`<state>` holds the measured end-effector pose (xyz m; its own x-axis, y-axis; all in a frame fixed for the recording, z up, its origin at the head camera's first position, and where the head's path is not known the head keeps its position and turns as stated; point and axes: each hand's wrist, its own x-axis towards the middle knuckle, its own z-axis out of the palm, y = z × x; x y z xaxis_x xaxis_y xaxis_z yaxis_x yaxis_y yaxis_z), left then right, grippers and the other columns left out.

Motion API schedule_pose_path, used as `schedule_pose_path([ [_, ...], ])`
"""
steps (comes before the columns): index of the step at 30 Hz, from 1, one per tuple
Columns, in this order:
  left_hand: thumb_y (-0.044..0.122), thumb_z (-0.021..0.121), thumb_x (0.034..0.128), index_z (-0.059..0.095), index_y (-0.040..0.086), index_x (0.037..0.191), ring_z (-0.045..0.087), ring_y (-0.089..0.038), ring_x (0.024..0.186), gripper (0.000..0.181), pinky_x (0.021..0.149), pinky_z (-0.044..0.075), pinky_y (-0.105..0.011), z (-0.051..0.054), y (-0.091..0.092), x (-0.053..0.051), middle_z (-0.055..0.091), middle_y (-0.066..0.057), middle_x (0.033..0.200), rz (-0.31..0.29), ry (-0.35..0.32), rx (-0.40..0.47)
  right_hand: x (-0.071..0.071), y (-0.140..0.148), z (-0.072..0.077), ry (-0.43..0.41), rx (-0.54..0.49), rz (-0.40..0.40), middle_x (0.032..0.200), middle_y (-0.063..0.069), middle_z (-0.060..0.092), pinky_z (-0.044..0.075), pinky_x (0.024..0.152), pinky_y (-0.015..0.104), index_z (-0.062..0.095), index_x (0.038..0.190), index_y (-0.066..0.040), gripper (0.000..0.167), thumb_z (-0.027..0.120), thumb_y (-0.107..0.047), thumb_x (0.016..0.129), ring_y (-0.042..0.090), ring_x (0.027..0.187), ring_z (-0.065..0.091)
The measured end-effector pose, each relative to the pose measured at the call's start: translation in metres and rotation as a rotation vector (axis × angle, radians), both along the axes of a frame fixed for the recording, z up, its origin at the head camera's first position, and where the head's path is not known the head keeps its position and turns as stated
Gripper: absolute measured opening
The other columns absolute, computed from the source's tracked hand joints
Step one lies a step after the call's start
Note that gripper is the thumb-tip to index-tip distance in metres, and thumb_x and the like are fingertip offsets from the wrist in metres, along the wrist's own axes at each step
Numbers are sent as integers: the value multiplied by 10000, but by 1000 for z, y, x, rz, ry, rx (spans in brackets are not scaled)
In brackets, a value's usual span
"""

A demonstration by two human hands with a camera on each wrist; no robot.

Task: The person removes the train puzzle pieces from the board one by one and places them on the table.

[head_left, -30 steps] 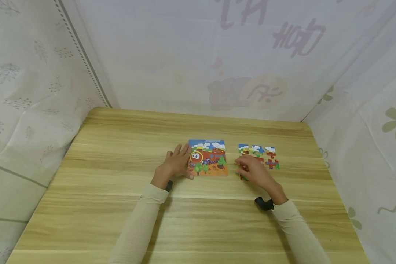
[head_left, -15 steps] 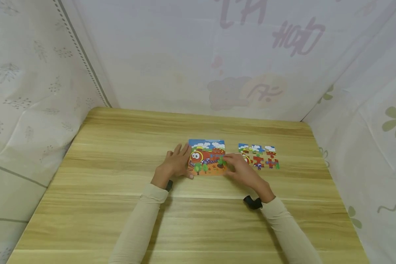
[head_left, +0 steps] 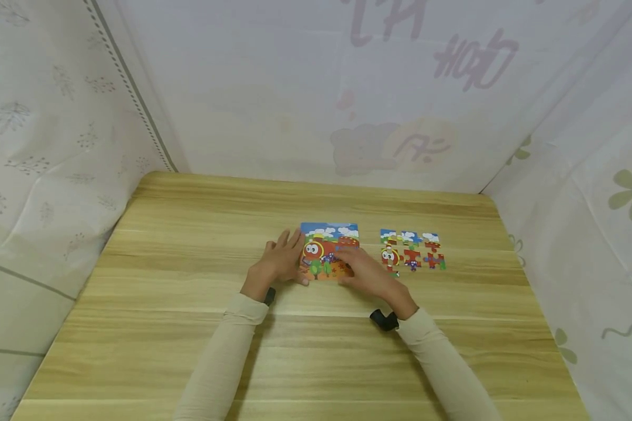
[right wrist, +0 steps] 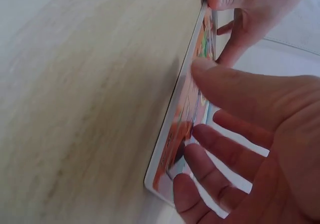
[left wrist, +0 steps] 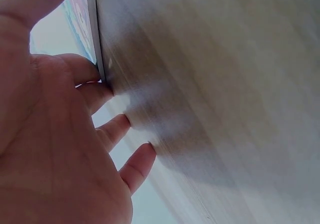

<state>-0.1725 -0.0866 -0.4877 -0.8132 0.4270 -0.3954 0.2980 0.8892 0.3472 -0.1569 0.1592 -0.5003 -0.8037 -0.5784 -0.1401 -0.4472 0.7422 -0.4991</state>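
A square puzzle board (head_left: 316, 234) with a red cartoon train picture lies on the wooden table. My left hand (head_left: 280, 260) rests at its left edge, fingers spread. In the left wrist view, the fingertips of this hand (left wrist: 60, 114) reach the board's edge and the table. My right hand (head_left: 368, 273) is over the lower right of the board and covers that part of the picture. In the right wrist view its thumb and fingers (right wrist: 200, 159) are loosely bent and apart over the board, with nothing seen between them. Contact with the surface is unclear.
Several loose jigsaw pieces (head_left: 412, 258) with the same train picture lie in rows right of the board. One lower piece (head_left: 393, 273) is partly hidden by the right hand. Printed cloth (head_left: 295, 105) hangs behind the table and at both sides.
My right hand has moved left from the loose pieces onto the board, uncovering several pieces, including one with the train's eyes. The left hand has stayed at the board's left edge.
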Motion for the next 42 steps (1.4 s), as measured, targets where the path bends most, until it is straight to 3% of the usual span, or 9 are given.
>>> schedule_pose_path([
  [7,537,772,778,38,38,1594,-30,-375,1530,1206,1144,197,-561,0,0,0,-23,-133,1668,-10,-2,-8,0,-6,-2,21,47,-9,1484,132,474,363,1125,464,517,1437,-97,617,768,-179,879,312,1394,408],
  [17,528,775,781,38,40,1595,-35,-371,1530,1201,1148,192,-569,1,0,0,-19,-132,1669,-4,3,-14,-2,-8,-5,38,-6,-11,1398,129,520,426,1071,440,542,1401,-51,592,777,-108,860,282,1299,497],
  [25,524,778,780,42,36,1593,-31,-372,1530,1201,1143,199,-561,2,0,0,-14,-136,1668,1,3,-14,-1,-11,-3,51,12,-35,1368,130,511,445,1051,440,570,1375,-54,578,793,-102,843,278,1263,515],
  [35,522,780,778,38,40,1595,-31,-373,1530,1204,1140,196,-564,0,1,0,-15,-132,1669,0,5,-4,2,-2,-1,77,-9,-22,1418,118,532,473,1005,481,576,1384,-142,540,762,-173,877,299,1261,549],
  [42,524,777,779,31,44,1595,-31,-371,1530,1206,1148,188,-568,1,1,1,-19,-129,1669,8,3,-2,2,1,1,97,-10,-12,1415,70,578,487,991,475,615,1360,-208,476,729,-140,903,285,1248,586],
])
